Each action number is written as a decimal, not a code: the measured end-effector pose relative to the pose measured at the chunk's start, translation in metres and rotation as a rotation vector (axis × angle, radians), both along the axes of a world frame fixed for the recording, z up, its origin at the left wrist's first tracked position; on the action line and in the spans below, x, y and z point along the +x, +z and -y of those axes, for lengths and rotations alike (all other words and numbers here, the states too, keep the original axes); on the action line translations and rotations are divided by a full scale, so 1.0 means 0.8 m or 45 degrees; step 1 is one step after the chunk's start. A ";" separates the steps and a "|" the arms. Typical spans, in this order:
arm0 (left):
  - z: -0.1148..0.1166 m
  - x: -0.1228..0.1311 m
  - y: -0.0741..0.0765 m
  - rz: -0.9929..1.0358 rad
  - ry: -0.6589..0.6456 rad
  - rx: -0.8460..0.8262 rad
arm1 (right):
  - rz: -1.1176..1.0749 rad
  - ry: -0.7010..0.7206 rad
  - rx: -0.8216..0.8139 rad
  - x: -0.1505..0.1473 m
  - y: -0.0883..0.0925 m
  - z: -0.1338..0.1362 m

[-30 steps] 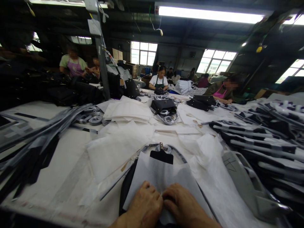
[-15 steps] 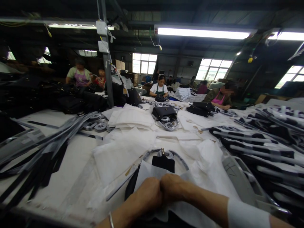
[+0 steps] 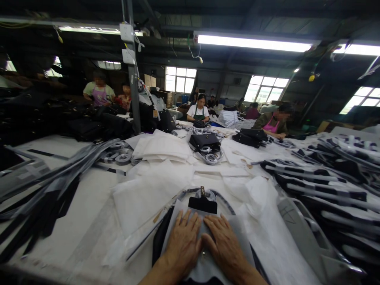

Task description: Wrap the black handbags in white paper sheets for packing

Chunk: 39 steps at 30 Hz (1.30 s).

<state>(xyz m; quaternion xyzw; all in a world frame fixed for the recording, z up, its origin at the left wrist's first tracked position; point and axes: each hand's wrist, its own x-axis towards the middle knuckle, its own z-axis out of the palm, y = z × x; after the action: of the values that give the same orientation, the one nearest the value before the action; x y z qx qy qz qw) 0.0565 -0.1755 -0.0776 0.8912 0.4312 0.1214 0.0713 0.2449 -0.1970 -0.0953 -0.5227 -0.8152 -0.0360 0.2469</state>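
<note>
A black handbag lies in front of me, its flap with a metal clasp pointing away. Over its body rests a thin white sheet. Both palms press down on that sheet: my left hand is flat with fingers outstretched, and my right hand lies flat beside it, thumbs almost touching. Beyond the flap curves a wrapped handle. Part of the bag is hidden under the sheet and hands.
Wrapped black straps spread at the left. White sheets are stacked ahead, near another black bag. At right are a grey plastic bin and piled wrapped black pieces. Co-workers sit across the table; a metal post stands left.
Both hands have gone from closed fists held together to flat, spread palms on the white sheet. The sheet now lies smoother over the bag.
</note>
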 end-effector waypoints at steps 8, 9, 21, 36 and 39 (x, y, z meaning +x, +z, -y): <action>0.002 0.009 0.002 0.019 0.277 0.178 | 0.045 -0.193 0.068 -0.001 -0.006 0.001; 0.001 0.009 0.002 0.041 0.291 0.202 | 0.049 -0.208 0.028 -0.001 -0.001 0.002; -0.016 0.001 0.001 0.099 0.375 0.335 | 0.113 -0.594 -0.204 -0.001 0.010 -0.029; -0.017 -0.005 0.000 0.203 0.424 0.260 | -0.867 -0.003 -0.404 0.036 0.029 -0.031; -0.020 -0.011 0.001 0.269 0.454 0.197 | -0.818 0.085 -0.330 0.034 0.028 -0.024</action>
<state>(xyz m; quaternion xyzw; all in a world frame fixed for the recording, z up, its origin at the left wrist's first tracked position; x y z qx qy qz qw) 0.0475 -0.1594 -0.0765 0.7861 0.5613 0.2576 0.0248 0.2724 -0.1775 -0.0727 -0.5073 -0.7103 0.2423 0.4236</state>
